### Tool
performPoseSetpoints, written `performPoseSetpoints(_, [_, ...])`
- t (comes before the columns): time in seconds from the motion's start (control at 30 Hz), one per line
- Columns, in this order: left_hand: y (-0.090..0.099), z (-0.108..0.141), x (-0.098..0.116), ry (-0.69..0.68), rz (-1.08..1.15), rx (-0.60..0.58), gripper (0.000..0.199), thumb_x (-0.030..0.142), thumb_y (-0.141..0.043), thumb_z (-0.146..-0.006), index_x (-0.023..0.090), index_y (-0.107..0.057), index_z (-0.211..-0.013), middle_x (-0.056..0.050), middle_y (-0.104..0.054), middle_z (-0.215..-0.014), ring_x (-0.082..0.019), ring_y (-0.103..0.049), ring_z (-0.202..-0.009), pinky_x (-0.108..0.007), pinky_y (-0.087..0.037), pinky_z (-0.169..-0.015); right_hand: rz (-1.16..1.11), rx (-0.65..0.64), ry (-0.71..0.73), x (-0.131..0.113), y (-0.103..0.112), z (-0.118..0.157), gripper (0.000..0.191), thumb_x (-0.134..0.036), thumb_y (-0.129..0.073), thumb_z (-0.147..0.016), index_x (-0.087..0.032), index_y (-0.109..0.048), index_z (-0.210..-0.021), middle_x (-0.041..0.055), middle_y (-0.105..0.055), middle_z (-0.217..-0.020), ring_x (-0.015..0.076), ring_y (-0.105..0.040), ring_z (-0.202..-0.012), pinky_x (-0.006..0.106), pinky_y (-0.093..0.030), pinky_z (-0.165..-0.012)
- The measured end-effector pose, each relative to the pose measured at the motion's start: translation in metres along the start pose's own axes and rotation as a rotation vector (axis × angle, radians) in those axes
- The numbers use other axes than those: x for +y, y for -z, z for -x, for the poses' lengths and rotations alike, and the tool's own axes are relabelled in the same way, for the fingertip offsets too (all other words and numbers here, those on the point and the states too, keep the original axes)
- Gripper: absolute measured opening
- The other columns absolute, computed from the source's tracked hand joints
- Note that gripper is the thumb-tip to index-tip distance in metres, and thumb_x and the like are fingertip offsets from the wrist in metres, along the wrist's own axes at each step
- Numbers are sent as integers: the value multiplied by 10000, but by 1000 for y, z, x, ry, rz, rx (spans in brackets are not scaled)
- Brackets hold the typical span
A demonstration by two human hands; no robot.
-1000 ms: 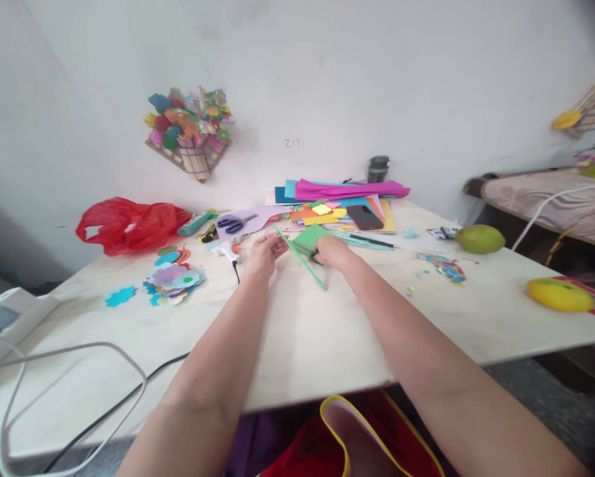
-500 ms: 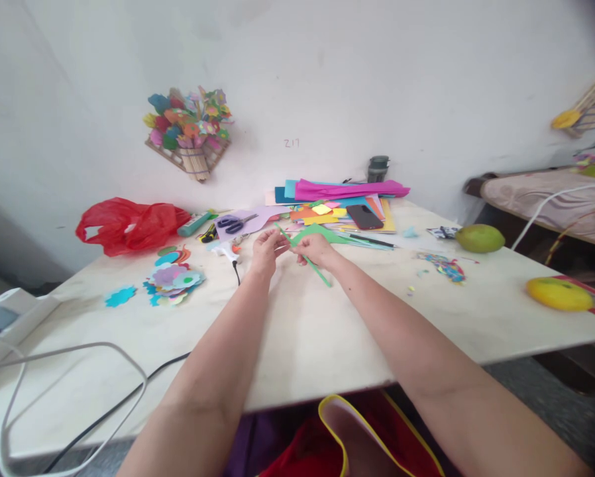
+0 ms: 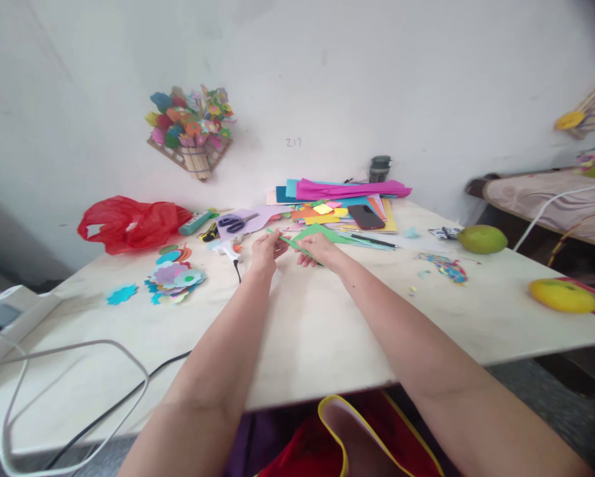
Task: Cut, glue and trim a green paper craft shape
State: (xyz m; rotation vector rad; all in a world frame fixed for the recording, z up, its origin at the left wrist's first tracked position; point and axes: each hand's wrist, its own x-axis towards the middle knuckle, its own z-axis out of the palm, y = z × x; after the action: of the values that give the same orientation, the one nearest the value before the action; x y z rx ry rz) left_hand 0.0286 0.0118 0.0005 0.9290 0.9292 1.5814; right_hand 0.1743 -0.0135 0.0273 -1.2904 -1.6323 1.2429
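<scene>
A thin green strip (image 3: 291, 244) runs between my two hands above the table. My left hand (image 3: 266, 254) pinches it near its far left end. Closed round the strip's other part is my right hand (image 3: 319, 249), which hides its near end. Behind the right hand lies a green sheet (image 3: 326, 232). Left of my left hand a white glue gun (image 3: 226, 252) rests with its black cord. A pair of dark-handled scissors (image 3: 235, 223) lies on a lilac sheet farther back.
Cut flower shapes (image 3: 175, 275) are piled at left, before a red plastic bag (image 3: 133, 225). Coloured sheets (image 3: 352, 190) and a phone (image 3: 366, 216) lie at the back. A green mango (image 3: 482, 239) and a yellow mango (image 3: 562, 295) sit at right. Cables (image 3: 103, 343) cross the left corner.
The green strip has turned to lie flatter between my hands. Its near end, earlier sticking out below my right hand, is now hidden. The view has shifted slightly.
</scene>
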Motion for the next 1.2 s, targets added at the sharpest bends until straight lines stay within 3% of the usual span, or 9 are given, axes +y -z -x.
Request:
performPoseSetpoints(0.13, [5,-3,-1,9,26,59,324,403,-734,-585,152,-570,-707,-30,-659,-625,-129,-622,-583,-278,-493,-643,56,70,-27,5,2,-7,224,-235,-456,-887,-162,-484,-676,-17,-560,-428,83,-485,-325,171,-330,-332])
performPoseSetpoints(0.27, [2,0,0,35,4,51,329,418,-732,-593,152,-566,-696,-26,-648,-598,-137,-628,-585,-273,-496,-624,-40,108,-43,7,4,-10,199,-199,-508,-858,-163,-479,-665,-20,-575,-459,84,-512,-354,169,-362,-351])
performPoseSetpoints(0.43, [-5,6,3,39,-2,44,325,396,-752,-576,143,-577,-681,-11,-627,-558,-133,-618,-555,-282,-504,-637,-99,23,13,6,2,-5,202,-273,-586,-820,-150,-519,-674,-3,-610,-514,81,-537,-388,169,-396,-380])
performPoseSetpoints(0.73, [-6,6,1,48,-16,33,259,356,-726,-624,151,-585,-693,-22,-631,-567,-159,-639,-603,-312,-524,-664,139,108,184,19,-1,-19,215,-275,-525,-840,-158,-504,-661,-6,-605,-551,69,-518,-362,157,-352,-347])
performPoseSetpoints(0.93, [-10,9,5,43,-13,64,256,332,-731,-611,142,-567,-663,4,-586,-503,-149,-634,-571,-292,-527,-642,206,128,149,20,-1,-22,161,-228,-437,-873,-163,-482,-733,-16,-599,-570,62,-535,-384,131,-348,-353])
performPoseSetpoints(1.1, [-9,9,7,27,-16,123,294,348,-751,-585,137,-559,-654,15,-573,-490,-133,-617,-533,-277,-519,-613,262,255,112,19,9,-21,141,-208,-418,-848,-163,-510,-751,-4,-621,-602,86,-571,-444,144,-376,-382])
performPoseSetpoints(1.2, [-7,7,6,36,-27,121,302,363,-750,-586,135,-566,-661,12,-576,-491,-129,-611,-518,-271,-514,-599,301,223,70,20,18,-22,197,-222,-401,-845,-156,-515,-698,6,-605,-546,93,-541,-398,163,-379,-374])
